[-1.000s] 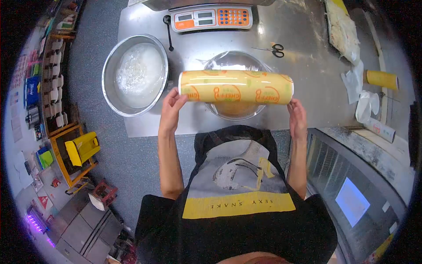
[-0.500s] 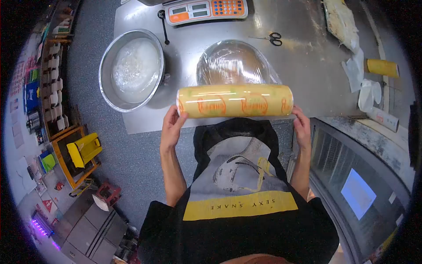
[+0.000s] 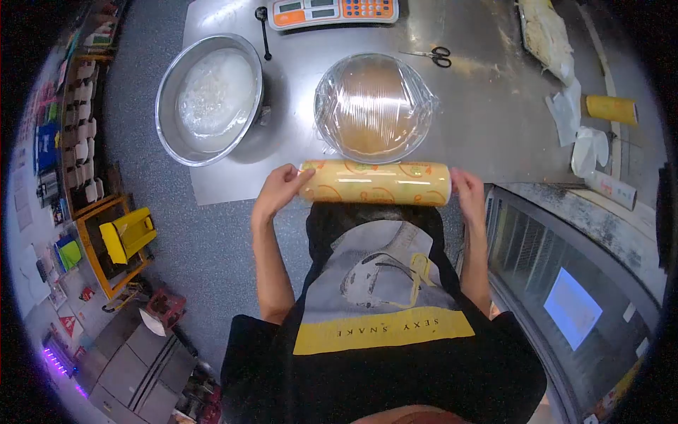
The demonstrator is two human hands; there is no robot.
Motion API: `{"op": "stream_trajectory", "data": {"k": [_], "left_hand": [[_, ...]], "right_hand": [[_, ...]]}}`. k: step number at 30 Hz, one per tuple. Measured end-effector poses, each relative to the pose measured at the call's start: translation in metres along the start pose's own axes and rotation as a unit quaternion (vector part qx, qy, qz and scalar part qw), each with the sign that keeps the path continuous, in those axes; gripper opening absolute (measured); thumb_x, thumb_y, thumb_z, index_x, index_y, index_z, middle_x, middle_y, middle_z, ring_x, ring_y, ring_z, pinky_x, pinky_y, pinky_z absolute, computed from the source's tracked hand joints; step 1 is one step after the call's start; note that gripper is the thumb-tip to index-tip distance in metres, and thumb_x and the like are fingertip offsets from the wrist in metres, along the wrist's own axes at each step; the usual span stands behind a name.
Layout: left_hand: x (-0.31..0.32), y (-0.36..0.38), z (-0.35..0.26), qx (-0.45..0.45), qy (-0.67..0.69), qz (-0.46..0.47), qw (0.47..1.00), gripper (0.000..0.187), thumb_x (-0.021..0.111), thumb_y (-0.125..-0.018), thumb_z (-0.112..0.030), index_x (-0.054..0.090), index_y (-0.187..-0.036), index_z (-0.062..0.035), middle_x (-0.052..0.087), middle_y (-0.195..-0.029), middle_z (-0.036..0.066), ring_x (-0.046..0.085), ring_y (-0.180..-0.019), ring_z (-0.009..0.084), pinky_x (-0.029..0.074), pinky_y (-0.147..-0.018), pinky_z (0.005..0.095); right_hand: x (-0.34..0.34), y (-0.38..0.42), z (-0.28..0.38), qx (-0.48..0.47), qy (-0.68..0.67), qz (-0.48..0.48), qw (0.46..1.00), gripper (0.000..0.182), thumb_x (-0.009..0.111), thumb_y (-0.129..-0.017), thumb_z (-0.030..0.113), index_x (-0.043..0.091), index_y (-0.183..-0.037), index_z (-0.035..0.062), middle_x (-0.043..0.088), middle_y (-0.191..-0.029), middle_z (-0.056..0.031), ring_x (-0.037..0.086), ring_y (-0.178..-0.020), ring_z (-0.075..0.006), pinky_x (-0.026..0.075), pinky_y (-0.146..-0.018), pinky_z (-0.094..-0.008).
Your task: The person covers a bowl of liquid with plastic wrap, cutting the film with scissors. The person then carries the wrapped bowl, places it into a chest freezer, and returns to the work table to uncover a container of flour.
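A wide yellow roll of cling film (image 3: 374, 185) lies level between my hands, close against my apron at the table's front edge. My left hand (image 3: 280, 188) grips its left end, thumb on the roll. My right hand (image 3: 469, 193) is closed at the right end of the roll. Just beyond the roll stands a round metal bowl (image 3: 319, 121) with clear film stretched over its top. Something brown shows through the film, and loose film bunches at the bowl's right rim.
A large metal bowl (image 3: 164, 127) with whitish contents stands at the left. Farther back are a scale (image 3: 332, 13), a black measuring spoon (image 3: 264, 34) and scissors (image 3: 439, 56). Another yellow roll (image 3: 611, 109) lies at the far right. A glass-fronted cabinet (image 3: 522, 247) is beside my right arm.
The film roll has come toward my body and turned, uncovering the bowl's near side. Both hands moved with it, and the film now lies over the whole bowl top.
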State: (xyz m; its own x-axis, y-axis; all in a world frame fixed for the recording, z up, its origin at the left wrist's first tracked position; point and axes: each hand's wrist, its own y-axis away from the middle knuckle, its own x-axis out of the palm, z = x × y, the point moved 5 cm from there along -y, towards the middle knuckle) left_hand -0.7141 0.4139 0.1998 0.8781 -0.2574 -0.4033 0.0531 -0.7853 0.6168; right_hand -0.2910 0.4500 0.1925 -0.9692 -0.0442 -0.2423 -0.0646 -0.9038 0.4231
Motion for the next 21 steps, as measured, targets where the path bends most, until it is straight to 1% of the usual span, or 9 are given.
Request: {"op": "stream_trajectory", "data": {"k": [5,7,11,12,14,15,16,17,21], "left_hand": [[0.016,-0.03,0.023,-0.002,0.082,-0.002,0.997,0.048,0.061,-0.084,-0.045,0.057,-0.067,-0.0002,0.051,-0.059,0.004,0.045,-0.057,0.0107,0.039,-0.052,0.0294],[0.012,-0.026,0.019,-0.07,-0.046,0.001,0.996,0.038,0.065,-0.084,-0.036,0.064,-0.083,0.0014,0.06,-0.076,0.007,0.053,-0.071,0.0116,0.043,-0.064,0.0275],[0.016,-0.037,0.015,-0.005,-0.055,-0.052,0.997,0.037,0.065,-0.083,-0.036,0.063,-0.085,0.0011,0.061,-0.076,0.008,0.057,-0.07,0.0147,0.045,-0.065,0.0281],[0.011,-0.042,-0.004,0.154,-0.049,-0.153,0.975,0.038,0.063,-0.084,-0.038,0.06,-0.083,0.0005,0.059,-0.069,0.007,0.057,-0.066,0.0162,0.045,-0.061,0.029],[0.007,-0.046,-0.024,0.305,-0.043,-0.247,0.919,0.039,0.061,-0.084,-0.039,0.058,-0.081,0.0,0.057,-0.063,0.006,0.058,-0.062,0.0176,0.045,-0.057,0.0299],[0.004,-0.056,-0.033,0.179,0.116,-0.168,0.962,0.04,0.059,-0.086,-0.04,0.057,-0.084,0.0001,0.057,-0.063,0.006,0.058,-0.06,0.0166,0.045,-0.055,0.03],[0.006,-0.063,-0.04,0.044,0.269,-0.082,0.959,0.041,0.056,-0.088,-0.04,0.057,-0.086,0.0003,0.057,-0.063,0.006,0.057,-0.059,0.0156,0.045,-0.053,0.03],[0.006,-0.065,-0.05,0.001,0.266,-0.041,0.963,0.044,0.053,-0.091,-0.042,0.058,-0.079,-0.0004,0.054,-0.058,0.004,0.053,-0.051,0.0119,0.042,-0.048,0.0284],[0.004,-0.064,-0.064,0.01,0.141,-0.108,0.984,0.044,0.055,-0.091,-0.041,0.057,-0.065,-0.0054,0.045,-0.054,0.0,0.045,-0.045,0.0093,0.04,-0.044,0.025]], "right_hand": [[0.008,-0.005,-0.031,0.01,0.04,0.119,0.992,0.018,0.06,-0.085,0.018,0.065,-0.087,0.0005,0.058,-0.07,0.0016,0.046,-0.066,-0.0051,0.037,-0.058,-0.0221],[0.007,-0.008,-0.041,0.023,0.079,0.126,0.989,0.018,0.061,-0.083,0.017,0.064,-0.089,0.0003,0.058,-0.071,0.001,0.049,-0.067,-0.0059,0.039,-0.059,-0.0222],[0.01,-0.024,-0.042,0.051,0.137,0.15,0.978,0.022,0.063,-0.082,0.022,0.062,-0.088,0.0006,0.061,-0.077,-0.0002,0.055,-0.072,-0.0084,0.045,-0.064,-0.0244],[0.015,-0.029,-0.026,0.051,0.137,0.149,0.978,0.022,0.063,-0.082,0.022,0.062,-0.088,0.0006,0.061,-0.077,-0.0002,0.055,-0.072,-0.0084,0.045,-0.064,-0.0244],[0.017,-0.045,0.018,-0.071,0.263,0.003,0.962,0.032,0.067,-0.081,0.027,0.062,-0.095,-0.0006,0.063,-0.077,-0.0087,0.059,-0.069,-0.0176,0.047,-0.064,-0.0289],[0.024,-0.059,0.032,-0.115,0.225,-0.045,0.967,0.033,0.067,-0.081,0.029,0.061,-0.094,-0.001,0.063,-0.078,-0.0104,0.059,-0.069,-0.0189,0.048,-0.064,-0.0304],[0.032,-0.074,0.046,-0.159,0.185,-0.093,0.965,0.034,0.067,-0.082,0.031,0.061,-0.093,-0.0014,0.063,-0.08,-0.0121,0.059,-0.068,-0.0203,0.048,-0.064,-0.0319],[0.043,-0.087,0.059,-0.159,0.185,-0.093,0.965,0.034,0.067,-0.082,0.031,0.061,-0.093,-0.0014,0.063,-0.08,-0.0121,0.059,-0.068,-0.0203,0.048,-0.064,-0.0319],[0.063,-0.108,0.085,-0.183,0.145,-0.121,0.965,0.031,0.064,-0.085,0.03,0.059,-0.087,-0.001,0.061,-0.077,-0.0112,0.058,-0.068,-0.019,0.047,-0.064,-0.032]]}}
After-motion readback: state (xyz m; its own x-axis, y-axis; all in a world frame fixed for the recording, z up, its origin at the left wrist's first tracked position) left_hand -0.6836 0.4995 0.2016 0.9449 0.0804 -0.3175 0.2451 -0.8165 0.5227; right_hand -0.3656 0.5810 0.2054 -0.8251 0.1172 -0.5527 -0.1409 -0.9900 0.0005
